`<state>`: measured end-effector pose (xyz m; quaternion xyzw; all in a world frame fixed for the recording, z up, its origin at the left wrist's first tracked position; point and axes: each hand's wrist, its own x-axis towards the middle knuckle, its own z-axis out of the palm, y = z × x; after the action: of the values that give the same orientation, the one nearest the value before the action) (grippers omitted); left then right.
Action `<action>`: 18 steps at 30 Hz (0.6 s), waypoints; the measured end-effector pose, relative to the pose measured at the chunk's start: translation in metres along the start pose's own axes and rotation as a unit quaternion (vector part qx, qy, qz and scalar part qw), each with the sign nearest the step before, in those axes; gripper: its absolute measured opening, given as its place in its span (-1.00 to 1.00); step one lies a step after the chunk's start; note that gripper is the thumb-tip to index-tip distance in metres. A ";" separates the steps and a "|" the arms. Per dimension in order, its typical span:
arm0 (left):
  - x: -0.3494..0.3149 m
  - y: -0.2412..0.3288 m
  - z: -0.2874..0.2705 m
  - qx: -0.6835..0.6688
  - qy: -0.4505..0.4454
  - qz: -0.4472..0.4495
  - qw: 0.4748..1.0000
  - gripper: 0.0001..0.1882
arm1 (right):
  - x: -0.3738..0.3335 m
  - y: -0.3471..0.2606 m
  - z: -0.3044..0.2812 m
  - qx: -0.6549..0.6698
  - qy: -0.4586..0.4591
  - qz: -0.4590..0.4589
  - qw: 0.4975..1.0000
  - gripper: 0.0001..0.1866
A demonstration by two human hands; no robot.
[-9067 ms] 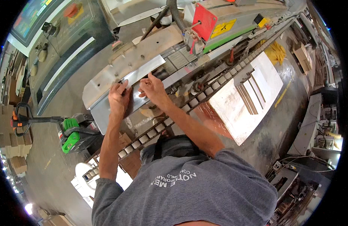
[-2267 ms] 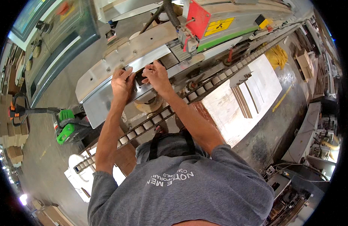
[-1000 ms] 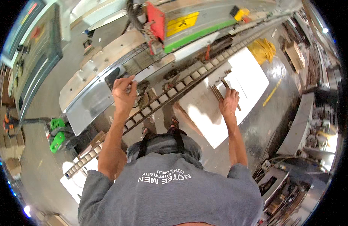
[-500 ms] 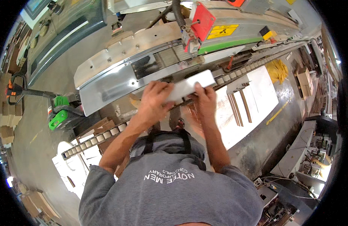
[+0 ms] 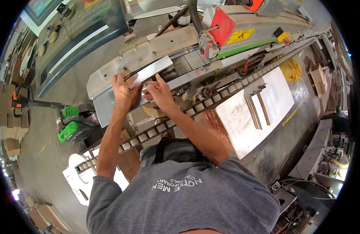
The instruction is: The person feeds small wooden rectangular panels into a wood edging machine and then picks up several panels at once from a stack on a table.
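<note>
A narrow white board strip (image 5: 156,68) lies on the metal infeed bed (image 5: 115,102) of a machine, along its raised far fence (image 5: 110,72). My left hand (image 5: 126,93) straddles the strip's left end, fingers at the far edge and thumb on the near side. Part of that end is hidden under the hand. My right hand (image 5: 159,93) is at the strip's near edge, index finger stretched toward it and the other fingers loosely bent; whether the fingertips touch is hard to tell. To the strip's right is a ribbed metal section (image 5: 189,61) of the bed.
A roller rail (image 5: 208,102) runs between me and the machine. White panels with brown strips (image 5: 252,113) lie to the right. The red machine guard (image 5: 221,24) stands beyond the bed. At left are a green-and-black pallet jack (image 5: 71,121) and a dark cabinet (image 5: 76,50).
Both hands have moved left and away from me with the white strip. Held in the air before, it now rests on the bed along the fence. My right hand has loosened its grip.
</note>
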<state>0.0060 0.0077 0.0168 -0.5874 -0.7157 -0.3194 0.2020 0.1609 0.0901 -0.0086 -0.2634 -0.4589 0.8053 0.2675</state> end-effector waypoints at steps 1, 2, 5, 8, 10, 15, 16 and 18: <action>-0.007 -0.006 0.001 -0.004 -0.001 0.002 1.000 -0.58 | 0.001 -0.002 0.006 -0.001 0.009 -0.015 1.000 -0.41; -0.016 -0.016 0.000 0.012 -0.009 -0.038 0.999 -0.58 | 0.007 0.003 0.009 -0.001 0.010 -0.016 1.000 -0.41; -0.029 -0.028 -0.003 0.014 -0.015 -0.083 0.996 -0.59 | 0.020 0.017 0.008 -0.002 -0.018 0.008 1.000 -0.33; -0.028 -0.031 -0.011 -0.048 -0.019 -0.073 0.996 -0.63 | 0.012 0.004 0.019 -0.051 0.007 -0.057 0.997 -0.49; -0.025 -0.026 -0.011 -0.081 -0.024 -0.085 0.993 -0.63 | 0.016 0.003 0.017 -0.059 0.008 -0.054 0.997 -0.63; -0.023 -0.024 -0.007 -0.106 -0.021 -0.081 0.991 -0.66 | 0.019 0.003 0.012 -0.115 0.005 -0.088 0.989 -0.73; -0.021 -0.022 -0.005 -0.107 -0.017 -0.075 0.991 -0.68 | 0.019 0.002 0.010 -0.117 0.006 -0.100 0.988 -0.74; -0.015 -0.016 0.001 -0.106 -0.011 -0.072 0.992 -0.70 | 0.023 -0.001 0.001 -0.120 0.003 -0.100 0.988 -0.75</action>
<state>-0.0062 -0.0044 0.0026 -0.5563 -0.7202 -0.4006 0.1069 0.1439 0.1055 -0.0112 -0.2489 -0.5755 0.7126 0.3147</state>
